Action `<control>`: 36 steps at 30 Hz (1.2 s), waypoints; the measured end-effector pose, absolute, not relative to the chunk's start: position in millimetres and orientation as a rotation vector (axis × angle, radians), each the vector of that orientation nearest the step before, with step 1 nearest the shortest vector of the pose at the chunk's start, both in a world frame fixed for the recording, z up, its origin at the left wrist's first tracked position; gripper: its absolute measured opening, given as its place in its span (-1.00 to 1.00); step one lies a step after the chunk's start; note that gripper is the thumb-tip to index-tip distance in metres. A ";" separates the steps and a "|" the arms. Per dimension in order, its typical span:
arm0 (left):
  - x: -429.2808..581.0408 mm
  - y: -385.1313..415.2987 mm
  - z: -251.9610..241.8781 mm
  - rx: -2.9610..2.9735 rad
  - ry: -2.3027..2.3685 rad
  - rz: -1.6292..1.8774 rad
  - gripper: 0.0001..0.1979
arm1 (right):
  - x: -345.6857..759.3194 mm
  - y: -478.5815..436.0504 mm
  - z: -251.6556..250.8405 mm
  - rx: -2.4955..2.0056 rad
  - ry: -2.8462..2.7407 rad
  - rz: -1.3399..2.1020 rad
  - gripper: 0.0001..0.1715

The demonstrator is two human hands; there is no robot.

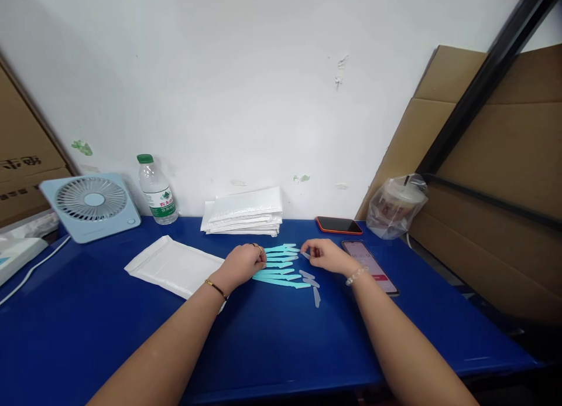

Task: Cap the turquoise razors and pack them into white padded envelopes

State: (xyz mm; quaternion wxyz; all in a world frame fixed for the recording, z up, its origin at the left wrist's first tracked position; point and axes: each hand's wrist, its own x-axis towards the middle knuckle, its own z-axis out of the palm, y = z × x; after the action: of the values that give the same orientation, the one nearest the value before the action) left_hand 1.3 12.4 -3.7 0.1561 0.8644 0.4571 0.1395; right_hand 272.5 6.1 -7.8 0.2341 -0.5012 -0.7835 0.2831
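Blue table, frame centre: right hand pinches a translucent piece; left hand (grip unclear) touches turquoise strips.

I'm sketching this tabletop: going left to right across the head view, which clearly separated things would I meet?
Light-blue fan → green-capped bottle → left hand → turquoise pieces → right hand → bagged cup.

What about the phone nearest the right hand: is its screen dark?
No, the phone beside the right hand shows a lit screen with a red patch toward its near end.
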 end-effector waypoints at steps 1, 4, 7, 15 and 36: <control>1.0 12.8 -4.4 2.467 1.303 0.402 -0.90 | 271.4 6.9 -8.6 -1.357 -2.061 0.835 -0.79; -1.5 14.5 -5.8 2.423 1.301 0.447 -0.89 | 264.5 7.4 -7.9 -1.261 -1.754 1.026 -0.84; -4.8 16.1 -6.0 2.348 1.332 0.532 -0.87 | 255.8 4.8 -4.3 -1.135 -1.588 1.192 -0.75; -8.6 17.7 -5.8 2.326 1.381 0.566 -0.87 | 248.5 2.4 -4.0 -1.125 -1.525 1.257 -0.70; -3.0 7.7 -0.3 2.470 1.259 0.377 -0.85 | 268.9 -8.0 8.9 -1.470 -2.262 0.910 -0.81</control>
State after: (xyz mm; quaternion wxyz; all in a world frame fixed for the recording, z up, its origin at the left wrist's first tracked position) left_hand -3.0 7.7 -0.3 0.1710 0.8698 0.4432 0.1329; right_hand 268.9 -8.0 8.9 0.1467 -0.5109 -0.7858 0.3162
